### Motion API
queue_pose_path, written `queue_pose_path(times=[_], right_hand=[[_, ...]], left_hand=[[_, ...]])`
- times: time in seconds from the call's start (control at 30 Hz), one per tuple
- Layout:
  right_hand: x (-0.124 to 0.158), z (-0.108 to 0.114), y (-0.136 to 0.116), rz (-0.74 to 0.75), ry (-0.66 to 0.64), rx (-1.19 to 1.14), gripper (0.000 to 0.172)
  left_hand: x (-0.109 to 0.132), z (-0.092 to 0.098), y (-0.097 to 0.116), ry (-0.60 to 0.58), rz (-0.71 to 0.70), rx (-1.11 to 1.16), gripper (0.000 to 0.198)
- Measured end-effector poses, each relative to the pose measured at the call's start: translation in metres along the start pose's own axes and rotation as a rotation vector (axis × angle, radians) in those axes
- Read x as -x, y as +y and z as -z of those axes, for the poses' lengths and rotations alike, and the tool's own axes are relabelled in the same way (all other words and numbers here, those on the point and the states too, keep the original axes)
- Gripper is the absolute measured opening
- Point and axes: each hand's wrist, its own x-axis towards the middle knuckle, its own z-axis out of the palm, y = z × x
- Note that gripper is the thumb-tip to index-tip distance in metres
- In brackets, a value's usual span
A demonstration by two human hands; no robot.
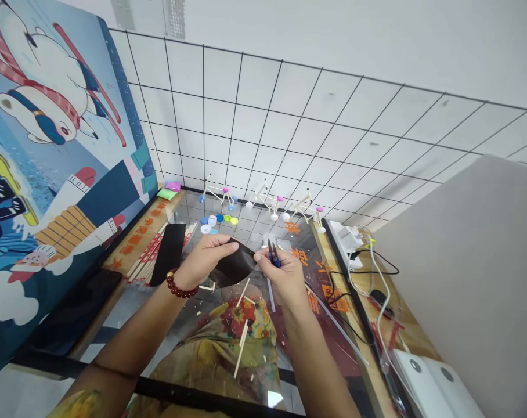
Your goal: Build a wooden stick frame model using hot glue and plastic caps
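Note:
My left hand (206, 256) pinches the upper edge of a dark, flexible black sheet (234, 267) above the glass tabletop. My right hand (286, 277) has small scissors (273, 254) with blue handles tucked in its fingers, their dark tips pointing up. Its thumb and forefinger also grip the right corner of the sheet. Another flat black strip (169, 251) lies left of my left wrist, on top of a bundle of wooden chopsticks (145, 258) with red-and-white wrappers. Loose stick pieces (241, 348) and small scraps lie below my hands.
Along the back stand stick frames (217, 194) with caps and pink dabs. Coloured bottle caps (220, 219) sit before them. A power strip (348, 238) with cables runs along the right. At left are a dark tablet-like slab (78, 313) and an illustrated panel (63, 174).

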Motion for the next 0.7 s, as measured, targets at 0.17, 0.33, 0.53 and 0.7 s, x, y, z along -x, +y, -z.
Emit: queue_pose_path(times=[0.17, 0.33, 0.53, 0.7], right_hand=[[0.0014, -0.0013, -0.0009, 0.02, 0.047, 0.033, 0.016], [0.0016, -0.0013, -0.0023, 0.019, 0.023, 0.044, 0.016], [-0.0015, 0.001, -0.0037, -0.043, 0.034, -0.027, 0.027], [-0.0014, 0.0018, -0.0004, -0.042, -0.034, -0.014, 0.02]], left_hand=[[-0.0004, -0.0039, 0.0005, 0.039, -0.058, -0.092, 0.029], [-0.001, -0.0035, -0.0041, 0.078, -0.027, -0.156, 0.031], [-0.0023, -0.0023, -0.007, 0.074, -0.025, -0.157, 0.03], [-0.0023, -0.0025, -0.0078, 0.074, -0.052, -0.185, 0.03]])
